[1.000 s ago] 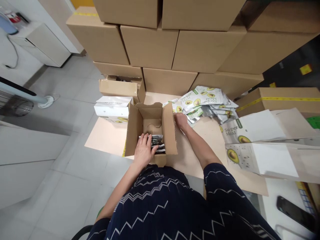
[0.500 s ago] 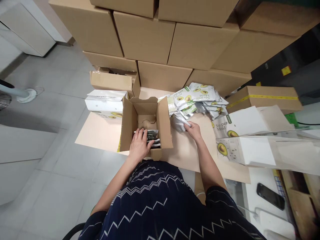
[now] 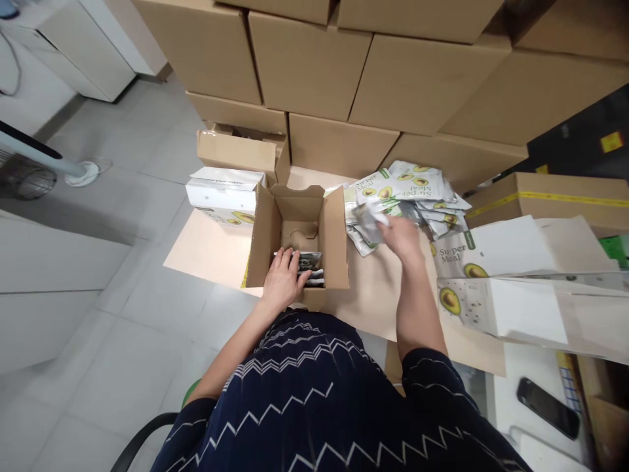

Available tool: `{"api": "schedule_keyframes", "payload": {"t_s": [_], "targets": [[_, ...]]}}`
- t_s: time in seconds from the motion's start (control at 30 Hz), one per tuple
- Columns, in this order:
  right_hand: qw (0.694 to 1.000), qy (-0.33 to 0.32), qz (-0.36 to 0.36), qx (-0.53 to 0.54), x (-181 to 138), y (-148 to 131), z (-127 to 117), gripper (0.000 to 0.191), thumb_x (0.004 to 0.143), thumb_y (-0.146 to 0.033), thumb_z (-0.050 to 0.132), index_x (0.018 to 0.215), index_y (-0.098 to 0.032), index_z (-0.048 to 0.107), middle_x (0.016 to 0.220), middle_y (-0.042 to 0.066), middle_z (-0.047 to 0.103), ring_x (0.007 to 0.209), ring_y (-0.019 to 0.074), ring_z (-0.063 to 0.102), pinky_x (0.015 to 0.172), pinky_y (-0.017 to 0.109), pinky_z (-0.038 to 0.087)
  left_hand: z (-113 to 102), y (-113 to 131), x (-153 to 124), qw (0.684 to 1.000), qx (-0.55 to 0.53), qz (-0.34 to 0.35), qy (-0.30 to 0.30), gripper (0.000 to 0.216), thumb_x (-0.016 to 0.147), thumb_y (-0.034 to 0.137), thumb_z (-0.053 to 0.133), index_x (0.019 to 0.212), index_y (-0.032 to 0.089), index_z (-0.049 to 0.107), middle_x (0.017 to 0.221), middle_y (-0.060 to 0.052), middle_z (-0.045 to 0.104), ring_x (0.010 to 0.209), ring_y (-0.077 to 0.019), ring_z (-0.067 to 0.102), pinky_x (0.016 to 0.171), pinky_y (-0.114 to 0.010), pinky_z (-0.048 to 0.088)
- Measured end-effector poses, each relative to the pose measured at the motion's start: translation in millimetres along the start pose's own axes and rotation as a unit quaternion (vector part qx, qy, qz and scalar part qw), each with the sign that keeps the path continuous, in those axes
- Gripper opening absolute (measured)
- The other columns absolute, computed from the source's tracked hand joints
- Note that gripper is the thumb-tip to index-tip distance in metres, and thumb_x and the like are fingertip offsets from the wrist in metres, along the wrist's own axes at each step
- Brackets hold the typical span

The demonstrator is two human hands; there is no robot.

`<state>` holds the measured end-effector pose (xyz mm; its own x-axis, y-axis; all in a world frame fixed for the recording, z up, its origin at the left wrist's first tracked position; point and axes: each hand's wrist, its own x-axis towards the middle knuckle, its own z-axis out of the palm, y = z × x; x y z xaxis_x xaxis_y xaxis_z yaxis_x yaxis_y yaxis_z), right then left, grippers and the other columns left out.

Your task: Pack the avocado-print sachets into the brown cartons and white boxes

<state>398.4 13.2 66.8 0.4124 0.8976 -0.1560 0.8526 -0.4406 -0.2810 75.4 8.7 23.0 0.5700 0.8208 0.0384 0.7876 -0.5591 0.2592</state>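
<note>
An upright-flapped cardboard box (image 3: 301, 208) stands in front of me, with several dark and silver pouches (image 3: 310, 263) at its near end. My left hand (image 3: 284, 278) rests over the box's near left side, fingers stretched out against those pouches and thumb apart. To the right of the box, my right hand (image 3: 403, 237) is closed on a silver pouch (image 3: 371, 219), slightly blurred. Behind it lies a loose pile of white pouches (image 3: 417, 182) with avocado pictures.
Large cartons (image 3: 309, 59) are stacked behind the table (image 3: 368, 308). At left are a white printed box (image 3: 223, 196) and a small open carton (image 3: 236, 152). Flattened avocado-print boxes (image 3: 521, 249) lie at right, above a phone (image 3: 548, 408).
My right hand has lifted and turned over with the silver pouch, moving farther from me. My left hand stays on the pouches in the box. The view has shifted, moving the scene rightward.
</note>
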Motion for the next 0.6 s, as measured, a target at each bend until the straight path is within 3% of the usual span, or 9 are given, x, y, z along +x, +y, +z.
{"api": "schedule_keyframes", "payload": {"t_s": [0.07,0.13,0.23,0.3,0.4,0.5,0.6], "targets": [[0.99,0.107,-0.053,0.071,-18.5,-5.6,-36.6,0.036,0.093,-0.037,0.045,0.106,-0.016,0.071,0.09,0.01,0.072,0.086,0.0263,0.065,0.074,0.032,0.047,-1.2,0.9,-0.5,1.0,-0.002,-0.001,0.002,0.061,0.097,0.049,0.037,0.139,0.007,0.047,0.142,-0.02,0.049,0.14,-0.0346,0.035,0.115,-0.048,0.034],[0.969,0.162,-0.121,0.142,-35.3,-19.6,-70.0,0.038,0.095,-0.043,0.043,0.105,-0.018,0.07,0.085,0.005,0.069,0.08,0.0227,0.064,0.071,0.031,0.047,-2.6,1.8,-0.6,1.0,-0.005,-0.002,0.002,0.06,0.097,0.049,0.037,0.139,0.008,0.048,0.141,-0.02,0.05,0.14,-0.0344,0.035,0.114,-0.048,0.035],[0.953,0.104,-0.226,0.172,-42.0,-59.6,-93.4,0.039,0.097,-0.044,0.04,0.102,-0.019,0.069,0.085,0.002,0.068,0.078,0.0184,0.062,0.07,0.027,0.046,-3.9,2.7,-0.3,1.0,-0.006,-0.005,0.0,0.059,0.097,0.049,0.037,0.137,0.007,0.049,0.14,-0.02,0.05,0.139,-0.0348,0.036,0.113,-0.049,0.035],[0.945,-0.004,-0.296,0.137,-30.7,-93.7,-85.7,0.036,0.097,-0.038,0.04,0.099,-0.018,0.07,0.087,0.002,0.069,0.079,0.0171,0.062,0.072,0.025,0.044,-4.0,3.2,-0.4,1.0,-0.007,-0.005,0.002,0.059,0.097,0.049,0.038,0.136,0.007,0.05,0.139,-0.02,0.051,0.138,-0.0346,0.037,0.113,-0.049,0.035],[0.913,-0.164,-0.37,0.039,1.2,-141.8,-48.8,0.029,0.094,-0.026,0.044,0.101,-0.017,0.071,0.097,0.004,0.073,0.088,0.0176,0.064,0.073,0.022,0.04,-3.2,3.2,-1.0,1.0,-0.01,-0.005,0.006,0.057,0.097,0.048,0.039,0.136,0.008,0.05,0.138,-0.02,0.053,0.137,-0.0342,0.039,0.112,-0.049,0.037],[0.888,-0.253,-0.378,-0.058,32.9,-175.6,-6.0,0.029,0.089,-0.019,0.049,0.107,-0.017,0.072,0.108,0.007,0.073,0.094,0.0187,0.065,0.071,0.021,0.038,-1.5,2.4,-1.8,1.0,-0.011,-0.003,0.013,0.057,0.096,0.048,0.04,0.136,0.008,0.051,0.137,-0.021,0.053,0.136,-0.0348,0.04,0.11,-0.049,0.038],[0.87,-0.327,-0.35,-0.116,50.8,-192.6,23.4,0.033,0.086,-0.018,0.054,0.114,-0.015,0.071,0.109,0.008,0.073,0.091,0.0173,0.066,0.068,0.02,0.039,0.0,1.6,-2.2,1.0,-0.01,0.0,0.02,0.057,0.096,0.048,0.04,0.135,0.008,0.051,0.136,-0.021,0.054,0.135,-0.0351,0.041,0.11,-0.048,0.038]]}}
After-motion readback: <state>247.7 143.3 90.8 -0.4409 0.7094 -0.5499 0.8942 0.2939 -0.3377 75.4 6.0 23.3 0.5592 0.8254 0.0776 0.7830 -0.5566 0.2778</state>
